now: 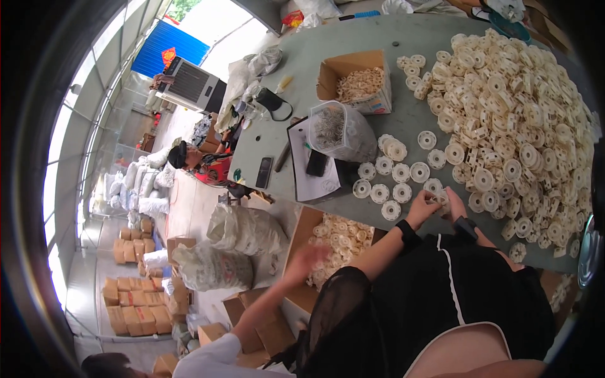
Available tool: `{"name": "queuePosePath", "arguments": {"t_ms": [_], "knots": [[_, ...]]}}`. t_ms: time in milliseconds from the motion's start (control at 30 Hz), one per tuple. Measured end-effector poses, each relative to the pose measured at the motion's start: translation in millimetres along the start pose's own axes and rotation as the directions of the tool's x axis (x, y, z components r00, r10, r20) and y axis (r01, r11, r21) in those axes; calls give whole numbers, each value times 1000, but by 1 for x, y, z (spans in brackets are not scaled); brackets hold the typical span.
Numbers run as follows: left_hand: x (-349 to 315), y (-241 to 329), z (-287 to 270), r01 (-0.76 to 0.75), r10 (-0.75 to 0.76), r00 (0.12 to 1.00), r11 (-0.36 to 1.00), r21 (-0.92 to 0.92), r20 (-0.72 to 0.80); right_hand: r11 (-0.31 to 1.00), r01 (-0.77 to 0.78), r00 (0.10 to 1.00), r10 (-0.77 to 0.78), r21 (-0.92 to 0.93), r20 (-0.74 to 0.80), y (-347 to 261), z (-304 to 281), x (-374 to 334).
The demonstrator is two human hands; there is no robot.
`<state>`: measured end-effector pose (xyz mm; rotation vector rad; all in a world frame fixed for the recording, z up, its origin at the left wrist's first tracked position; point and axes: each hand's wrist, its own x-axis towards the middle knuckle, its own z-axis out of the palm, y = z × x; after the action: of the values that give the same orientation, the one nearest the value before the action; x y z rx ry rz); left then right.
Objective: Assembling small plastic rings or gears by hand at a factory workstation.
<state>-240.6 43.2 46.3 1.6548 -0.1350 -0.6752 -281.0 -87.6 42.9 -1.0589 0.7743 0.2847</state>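
My left hand (421, 209) and my right hand (455, 205) meet at the near edge of the table. Between their fingers is a cream plastic wheel (443, 200), partly covered by them. Just beyond, a loose group of round, slotted plastic wheels (401, 172) lies flat on the grey-green table (302, 60). One more wheel (433, 185) rests right by my fingertips. To the right rises a large heap of the same cream wheels (504, 126).
A clear tub of small metal parts (359, 142) and a carton of small tan pieces (381, 97) stand left of the heap. A phone (265, 172) lies near the table's left edge. A co-worker's hand (309, 261) reaches over a box of wheels (340, 242).
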Motion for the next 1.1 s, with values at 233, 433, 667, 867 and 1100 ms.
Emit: {"name": "queuePosePath", "arguments": {"t_ms": [233,433,667,867,1100], "knots": [[7,-6,-6,279,-93,940,762,-584,328,702,567,802,-591,-432,93,7,-3,11],[8,-12,-15,459,-76,853,579,-674,516,549,651,692,-713,-525,112,-14,3,-10],[9,-18,-15,593,-145,740,602,-535,657,554,734,647,-747,-392,157,-14,6,-14],[15,-22,-8,593,-224,760,624,-509,611,560,722,650,-750,-406,123,0,-3,5],[11,-21,-22,443,-353,896,673,-593,269,867,-120,948,-45,484,314,-8,-9,11]]}}
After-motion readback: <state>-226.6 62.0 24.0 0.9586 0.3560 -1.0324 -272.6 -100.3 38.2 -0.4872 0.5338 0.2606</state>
